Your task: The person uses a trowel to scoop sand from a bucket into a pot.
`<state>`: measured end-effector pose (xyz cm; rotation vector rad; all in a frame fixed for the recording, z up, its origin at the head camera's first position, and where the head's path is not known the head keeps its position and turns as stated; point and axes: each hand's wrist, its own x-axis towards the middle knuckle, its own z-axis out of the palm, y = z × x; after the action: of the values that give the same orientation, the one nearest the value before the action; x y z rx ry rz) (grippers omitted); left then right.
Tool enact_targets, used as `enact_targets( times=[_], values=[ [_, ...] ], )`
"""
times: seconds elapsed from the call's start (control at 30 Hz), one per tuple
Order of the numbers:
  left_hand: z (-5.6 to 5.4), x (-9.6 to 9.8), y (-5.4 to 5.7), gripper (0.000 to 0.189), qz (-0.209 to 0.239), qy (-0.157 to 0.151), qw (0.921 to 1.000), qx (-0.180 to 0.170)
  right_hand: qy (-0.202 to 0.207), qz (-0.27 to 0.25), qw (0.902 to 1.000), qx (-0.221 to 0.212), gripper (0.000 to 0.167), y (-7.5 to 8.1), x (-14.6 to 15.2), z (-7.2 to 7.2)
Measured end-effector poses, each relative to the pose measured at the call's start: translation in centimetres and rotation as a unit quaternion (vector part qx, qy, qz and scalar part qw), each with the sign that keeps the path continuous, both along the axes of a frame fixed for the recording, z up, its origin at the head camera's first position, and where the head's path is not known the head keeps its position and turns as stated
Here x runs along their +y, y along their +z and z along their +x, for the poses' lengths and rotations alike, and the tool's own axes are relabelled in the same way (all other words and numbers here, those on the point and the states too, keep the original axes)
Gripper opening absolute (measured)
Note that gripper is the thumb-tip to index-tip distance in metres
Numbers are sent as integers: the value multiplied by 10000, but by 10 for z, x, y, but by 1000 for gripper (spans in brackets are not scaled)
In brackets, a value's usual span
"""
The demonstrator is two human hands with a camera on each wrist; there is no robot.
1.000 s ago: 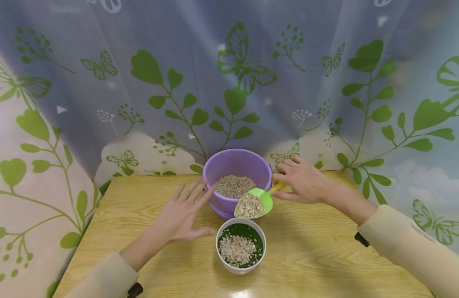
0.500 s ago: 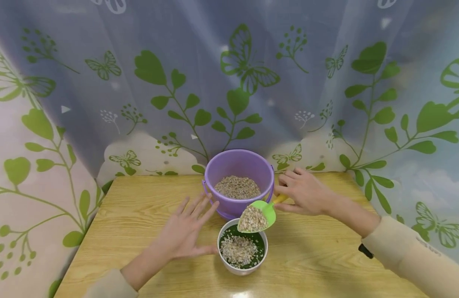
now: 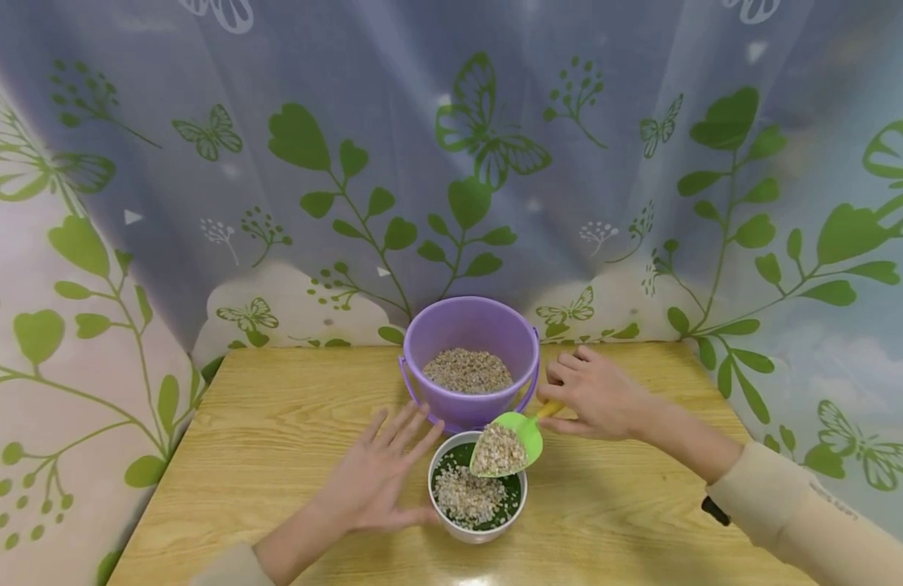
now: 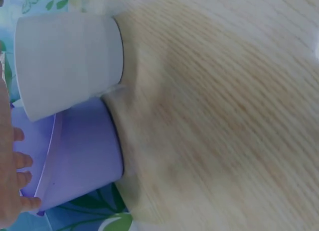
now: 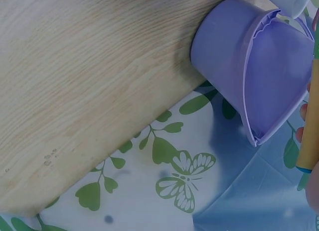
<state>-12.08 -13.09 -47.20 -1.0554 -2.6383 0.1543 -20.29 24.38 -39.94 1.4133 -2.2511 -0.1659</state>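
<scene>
My right hand [image 3: 594, 396] grips the yellow handle [image 5: 310, 116] of a lime-green scoop [image 3: 532, 437]. Pale grain-like granules [image 3: 499, 449] fill its blade, which hangs over the far right part of a white pot [image 3: 475, 535]. Inside the pot, similar granules [image 3: 466, 498] lie on a dark green bottom or layer. My left hand [image 3: 378, 480] is spread with straight fingers left of the pot, its thumb by the rim; whether it touches, I cannot tell. Behind the pot stands a purple bucket [image 3: 459, 407] partly filled with darker-looking granules [image 3: 468, 372].
Everything stands on a light wooden table [image 3: 290, 407]. A patterned curtain [image 3: 349, 163] with leaves and butterflies hangs at its back edge and sides. The bucket's purple carrying handle [image 3: 528, 395] hangs down around its front, close to the pot.
My right hand has brought the loaded scoop from the bucket's front rim toward me, over the pot. My left hand has moved closer to the pot, away from the bucket's rim.
</scene>
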Motion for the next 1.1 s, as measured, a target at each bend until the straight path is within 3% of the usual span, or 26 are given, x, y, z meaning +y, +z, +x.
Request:
enact_targets(
  times=[0.23, 0.37, 0.53, 1.1],
  values=[
    [1, 6, -5, 112, -7, -11, 9999, -129, 40, -9, 9999, 107, 44, -5, 0, 0],
    [1, 8, -8, 112, -37, 32, 9999, -160, 33, 86, 9999, 80, 33, -6, -1, 1],
    [-1, 11, -12, 113, -91, 49, 9998, -178, 4, 202, 9998, 27, 33, -6, -4, 3],
    [-2, 15, -16, 115, -47, 93, 9997, -209, -122, 404, 9991, 22, 36, -5, -13, 2]
  ],
)
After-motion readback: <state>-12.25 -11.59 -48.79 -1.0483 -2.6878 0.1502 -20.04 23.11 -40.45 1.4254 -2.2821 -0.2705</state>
